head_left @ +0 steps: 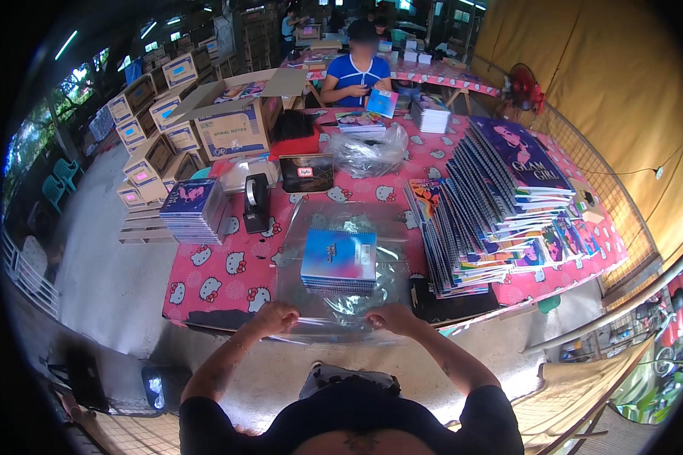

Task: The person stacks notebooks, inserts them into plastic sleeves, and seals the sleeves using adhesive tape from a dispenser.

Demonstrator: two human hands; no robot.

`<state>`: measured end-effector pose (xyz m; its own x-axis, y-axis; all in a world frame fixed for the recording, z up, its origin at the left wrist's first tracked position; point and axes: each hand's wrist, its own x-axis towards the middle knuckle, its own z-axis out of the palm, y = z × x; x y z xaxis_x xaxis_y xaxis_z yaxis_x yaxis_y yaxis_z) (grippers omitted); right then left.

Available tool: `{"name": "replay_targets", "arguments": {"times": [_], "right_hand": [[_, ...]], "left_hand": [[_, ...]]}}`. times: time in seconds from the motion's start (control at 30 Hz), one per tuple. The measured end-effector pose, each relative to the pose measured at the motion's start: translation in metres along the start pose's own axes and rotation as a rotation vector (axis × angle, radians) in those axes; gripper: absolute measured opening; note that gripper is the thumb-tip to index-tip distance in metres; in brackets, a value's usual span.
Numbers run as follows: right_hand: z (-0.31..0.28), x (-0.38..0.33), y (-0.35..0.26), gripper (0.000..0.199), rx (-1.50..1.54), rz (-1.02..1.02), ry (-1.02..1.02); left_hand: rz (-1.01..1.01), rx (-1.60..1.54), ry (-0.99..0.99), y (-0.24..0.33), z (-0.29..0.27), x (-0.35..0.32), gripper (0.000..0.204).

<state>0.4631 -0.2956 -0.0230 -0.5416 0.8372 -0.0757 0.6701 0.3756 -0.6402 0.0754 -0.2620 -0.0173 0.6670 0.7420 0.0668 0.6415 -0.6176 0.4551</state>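
Observation:
A stack of blue-and-pink spiral notebooks [339,258] lies on a transparent plastic sheet [395,267] spread near the table's front edge. My left hand [279,318] is closed on the sheet's near edge, left of the stack. To the right of the stack, my right hand [391,317] pinches the same edge. Both hands are apart from the notebooks, and the near end of the plastic hangs between them. A black tape dispenser [256,203] stands beyond the left hand, beside a pile of purple notebooks [196,211].
Tall leaning piles of spiral notebooks [474,212] fill the table's right side. Crumpled plastic [370,152] and a dark printed pouch [306,173] lie farther back. Across the table a person in blue [357,76] holds a notebook. An open carton [234,130] stands at the left.

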Motion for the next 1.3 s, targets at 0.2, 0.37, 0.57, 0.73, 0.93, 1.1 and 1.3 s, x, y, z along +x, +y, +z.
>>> {"name": "replay_targets", "arguments": {"times": [0.2,0.37,0.57,0.73,0.93,1.1,1.3], "right_hand": [[0.0,0.009,-0.018,0.026,-0.207,-0.041,0.085],[-0.041,-0.01,-0.001,0.026,0.013,-0.113,0.145],[-0.076,0.031,0.044,0.026,0.689,0.011,0.569],[-0.07,0.074,0.057,0.016,0.826,0.408,0.555],[-0.066,0.098,0.063,0.019,1.196,0.534,0.234],[-0.051,0.098,0.082,0.02,1.278,0.599,0.24],[-0.048,0.095,0.097,0.023,1.287,0.575,0.343]], "left_hand": [[-0.254,-0.263,0.132,-0.014,0.027,0.002,0.022],[-0.069,-0.079,0.302,-0.004,0.004,-0.007,0.026],[-0.347,-0.554,0.322,-0.058,-0.063,0.06,0.025],[-0.594,-1.098,0.321,-0.079,-0.036,0.112,0.027],[-0.722,-1.43,0.066,-0.095,-0.014,0.13,0.018],[-0.674,-1.594,0.039,-0.103,-0.004,0.122,0.014],[-0.65,-1.579,0.009,-0.097,-0.008,0.128,0.018]]}}
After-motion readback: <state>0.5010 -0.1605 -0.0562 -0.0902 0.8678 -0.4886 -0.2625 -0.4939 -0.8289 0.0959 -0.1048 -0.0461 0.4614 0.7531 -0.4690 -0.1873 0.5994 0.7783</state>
